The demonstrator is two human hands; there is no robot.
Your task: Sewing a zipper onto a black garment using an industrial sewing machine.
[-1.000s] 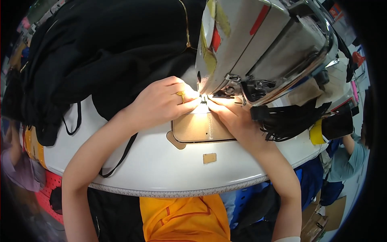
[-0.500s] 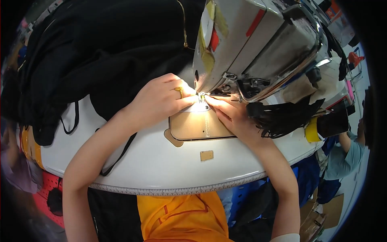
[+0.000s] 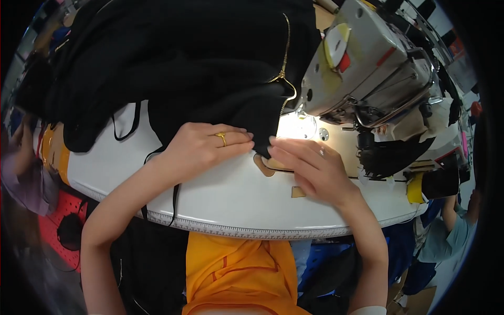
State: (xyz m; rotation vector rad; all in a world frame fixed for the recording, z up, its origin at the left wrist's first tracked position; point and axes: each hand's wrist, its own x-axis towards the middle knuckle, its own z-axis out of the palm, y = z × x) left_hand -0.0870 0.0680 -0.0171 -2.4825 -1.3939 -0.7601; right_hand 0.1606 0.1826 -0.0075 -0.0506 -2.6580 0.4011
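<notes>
The cloth [image 3: 210, 79] is spread across the upper left and centre of the frame, its lower corner lying between the hands. It is touched by the left hand [image 3: 202, 149], fingers together, and at its edge by the right hand [image 3: 317, 170], fingers nearly together; whether it is pinched cannot be told. The zip [image 3: 287, 47] appears already fixed at upper centre, but is parted lower down. The work is judged part done: the corner is placed left of the machine [image 3: 367, 63], clear of its lit plate [image 3: 296, 128], and no finished seam can be made out there.
</notes>
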